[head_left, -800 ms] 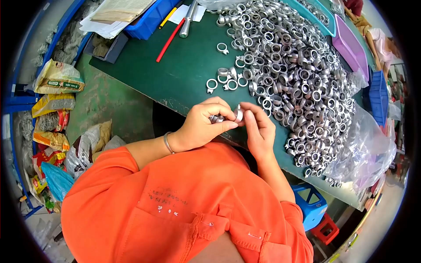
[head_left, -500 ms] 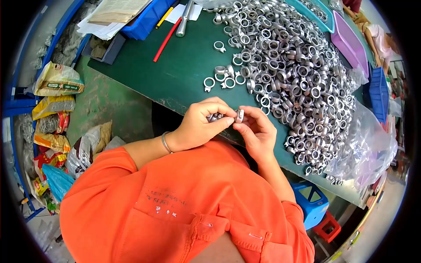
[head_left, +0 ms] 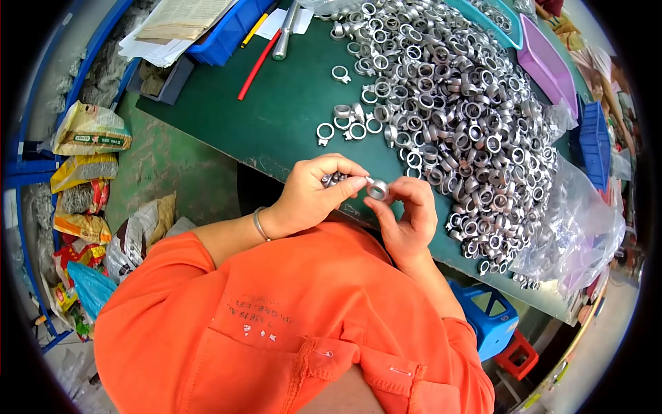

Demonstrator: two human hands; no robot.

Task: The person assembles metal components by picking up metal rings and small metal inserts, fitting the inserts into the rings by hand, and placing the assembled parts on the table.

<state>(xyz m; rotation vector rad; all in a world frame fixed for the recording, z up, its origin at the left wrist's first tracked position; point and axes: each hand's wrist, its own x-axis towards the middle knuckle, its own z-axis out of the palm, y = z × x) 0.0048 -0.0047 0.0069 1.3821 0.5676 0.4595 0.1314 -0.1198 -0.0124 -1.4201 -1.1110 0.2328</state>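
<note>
Between my two hands, just over the table's near edge, is a silver metal ring clamp (head_left: 377, 190) with a small lug. My right hand (head_left: 408, 217) pinches its right side with thumb and fingers. The thumb and index finger of my left hand (head_left: 310, 190) meet at the lug on the other side. Several small shiny metal pieces (head_left: 334, 179) sit in the curled fingers of that same hand; their exact kind is hard to make out. A large heap of similar ring clamps (head_left: 455, 110) covers the right of the table, with a few loose clamps (head_left: 355, 123) beside it.
On the green table (head_left: 214, 103) lie a red pencil-like stick (head_left: 259, 64), a metal-handled tool (head_left: 285, 33) and a blue bin (head_left: 215, 36). Plastic bags (head_left: 576, 224) and a purple basket (head_left: 547, 62) stand right. A blue stool (head_left: 488, 321) is below. Another person's arm shows far right.
The ring clamp has turned so its round opening now faces up more. My right fingers have shifted slightly right and apart from my left fingertips.
</note>
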